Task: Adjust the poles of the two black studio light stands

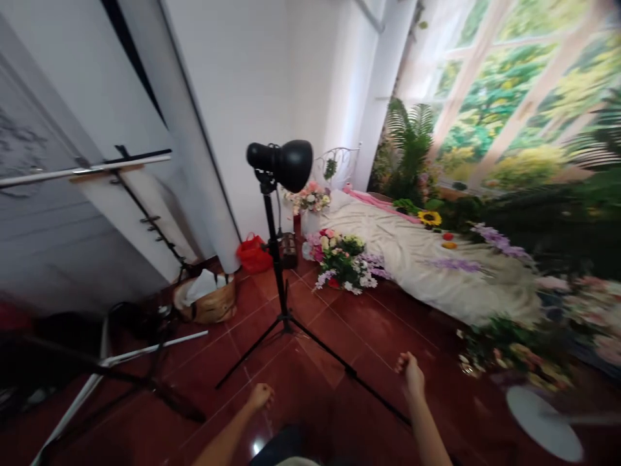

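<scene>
My left hand [262, 396] hangs low in front of me with its fingers curled in and nothing visible in it. My right hand [411, 374] is also curled closed, above the tiled floor, and appears to hold nothing. Between and beyond them stands a black studio lamp [294, 163] on a black tripod light stand [275, 259]. One stand leg [350, 371] reaches toward my right forearm; whether they touch cannot be made out. Both hands are apart from the lamp head.
A cream-draped bed [378, 223] carries flowers at right. A floral bouquet [344, 255], a red bag [254, 252] and a wicker basket [213, 303] sit on the floor. White and black poles [155, 347] lie at left. A white round disc [543, 421] is at lower right.
</scene>
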A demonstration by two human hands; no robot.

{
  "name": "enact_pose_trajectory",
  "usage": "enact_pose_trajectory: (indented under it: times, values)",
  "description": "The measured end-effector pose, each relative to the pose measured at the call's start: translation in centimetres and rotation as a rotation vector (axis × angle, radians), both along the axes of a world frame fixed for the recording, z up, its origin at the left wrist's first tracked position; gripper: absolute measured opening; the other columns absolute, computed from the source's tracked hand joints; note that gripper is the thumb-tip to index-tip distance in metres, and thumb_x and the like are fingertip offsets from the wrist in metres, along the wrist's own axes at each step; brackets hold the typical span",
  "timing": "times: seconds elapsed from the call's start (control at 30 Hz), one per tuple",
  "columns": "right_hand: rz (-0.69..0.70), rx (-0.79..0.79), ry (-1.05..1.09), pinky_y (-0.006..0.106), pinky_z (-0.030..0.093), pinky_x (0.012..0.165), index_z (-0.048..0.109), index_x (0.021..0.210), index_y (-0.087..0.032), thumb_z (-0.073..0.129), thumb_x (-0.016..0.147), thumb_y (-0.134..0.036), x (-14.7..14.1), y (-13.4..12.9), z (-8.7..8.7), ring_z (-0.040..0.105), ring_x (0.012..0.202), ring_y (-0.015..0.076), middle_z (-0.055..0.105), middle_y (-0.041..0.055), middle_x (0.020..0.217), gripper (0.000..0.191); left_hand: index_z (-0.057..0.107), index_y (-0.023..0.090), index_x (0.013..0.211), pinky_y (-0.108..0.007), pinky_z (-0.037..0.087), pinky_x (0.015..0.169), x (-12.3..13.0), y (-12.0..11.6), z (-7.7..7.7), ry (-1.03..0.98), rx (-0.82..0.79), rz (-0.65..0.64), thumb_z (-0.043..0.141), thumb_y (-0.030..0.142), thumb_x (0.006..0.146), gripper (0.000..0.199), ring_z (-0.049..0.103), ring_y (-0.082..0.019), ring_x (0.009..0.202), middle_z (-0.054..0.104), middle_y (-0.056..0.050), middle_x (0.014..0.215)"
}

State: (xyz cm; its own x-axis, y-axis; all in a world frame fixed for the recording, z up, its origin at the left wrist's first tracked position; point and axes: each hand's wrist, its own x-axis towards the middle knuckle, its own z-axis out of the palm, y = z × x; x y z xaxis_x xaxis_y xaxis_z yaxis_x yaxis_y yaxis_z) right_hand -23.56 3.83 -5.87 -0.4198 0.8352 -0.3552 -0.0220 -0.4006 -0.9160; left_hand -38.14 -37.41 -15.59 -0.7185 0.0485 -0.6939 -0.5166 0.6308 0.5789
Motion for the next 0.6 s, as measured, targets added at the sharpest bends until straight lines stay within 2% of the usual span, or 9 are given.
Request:
enact_pose_trajectory:
  times: [0.07, 0.13, 0.2, 0.27, 0.37, 0.47, 0.53, 0.6]
  values:
    - [0.190, -0.034, -0.085, 0.020, 0.032, 0.037, 0.053, 0.066, -0.017, 0.059, 0.057, -0.048, -6.2, -4.4, -0.4, 0.043, 0.037, 0.0077, 0.049, -0.0046, 0.049, 0.033, 0.053, 0.015, 0.054, -0.025, 0.046, 0.053, -4.1, -1.2, 0.9, 0.059, 0.099, 0.038, 0.058, 0.024, 0.068, 0.017, 0.058, -0.014, 0.047, 0.056, 0.002, 0.046]
    - [0.401, 0.010, -0.137, 0.019, 0.032, 0.038, 0.056, 0.066, -0.016, 0.060, 0.059, -0.050, -11.8, -7.9, 0.0, 0.044, 0.038, 0.0079, 0.052, -0.0030, 0.049, 0.035, 0.058, 0.015, 0.060, -0.028, 0.048, 0.060, -8.4, -0.9, 2.6, 0.171, 0.244, 0.073, 0.057, 0.028, 0.069, 0.016, 0.060, -0.015, 0.054, 0.061, -0.001, 0.053]
    - [0.569, 0.067, -0.125, 0.018, 0.030, 0.037, 0.057, 0.066, -0.016, 0.057, 0.063, -0.051, -17.2, -10.6, 1.1, 0.043, 0.037, 0.0074, 0.052, -0.0024, 0.049, 0.036, 0.060, 0.014, 0.066, -0.031, 0.049, 0.069, -13.0, 0.8, 5.0, 0.313, 0.365, 0.118, 0.058, 0.032, 0.068, 0.018, 0.063, -0.017, 0.064, 0.064, -0.003, 0.062]
    - [0.701, 0.088, -0.095, 0.018, 0.030, 0.037, 0.056, 0.066, -0.015, 0.054, 0.068, -0.051, -22.4, -12.4, 2.6, 0.042, 0.037, 0.0067, 0.052, -0.0021, 0.049, 0.036, 0.061, 0.015, 0.071, -0.034, 0.047, 0.078, -17.5, 3.3, 7.9, 0.474, 0.457, 0.176, 0.061, 0.031, 0.066, 0.018, 0.063, -0.019, 0.075, 0.066, -0.006, 0.073]
    - [0.860, 0.118, -0.108, 0.017, 0.031, 0.037, 0.056, 0.070, -0.015, 0.051, 0.074, -0.051, -29.7, -13.5, 5.2, 0.043, 0.037, 0.0061, 0.054, -0.0014, 0.051, 0.036, 0.060, 0.016, 0.084, -0.035, 0.042, 0.090, -24.0, 8.1, 12.6, 0.724, 0.594, 0.311, 0.065, 0.024, 0.064, 0.022, 0.061, -0.017, 0.090, 0.066, -0.008, 0.089]
    - [0.970, 0.168, -0.143, 0.016, 0.034, 0.040, 0.057, 0.075, -0.015, 0.046, 0.079, -0.053, -36.4, -13.3, 7.4, 0.046, 0.040, 0.0061, 0.057, 0.0007, 0.055, 0.040, 0.059, 0.017, 0.092, -0.035, 0.039, 0.095, -29.1, 12.4, 16.6, 0.913, 0.676, 0.342, 0.067, 0.022, 0.063, 0.030, 0.059, -0.016, 0.097, 0.065, -0.008, 0.097]
    - [1.026, 0.187, -0.176, 0.016, 0.036, 0.041, 0.058, 0.077, -0.015, 0.040, 0.082, -0.056, -40.5, -12.9, 8.4, 0.047, 0.040, 0.0064, 0.058, 0.0021, 0.055, 0.045, 0.060, 0.016, 0.090, -0.035, 0.043, 0.091, -31.4, 14.4, 18.5, 0.916, 0.686, 0.335, 0.070, 0.025, 0.061, 0.032, 0.060, -0.018, 0.093, 0.065, -0.009, 0.096]
    - [1.100, 0.207, -0.228, 0.017, 0.037, 0.041, 0.059, 0.078, -0.014, 0.033, 0.083, -0.058, -44.0, -12.7, 9.0, 0.048, 0.040, 0.0071, 0.059, 0.0033, 0.054, 0.051, 0.062, 0.013, 0.083, -0.036, 0.047, 0.083, -32.8, 15.8, 19.4, 0.842, 0.686, 0.353, 0.071, 0.031, 0.060, 0.030, 0.063, -0.020, 0.084, 0.067, -0.010, 0.088]
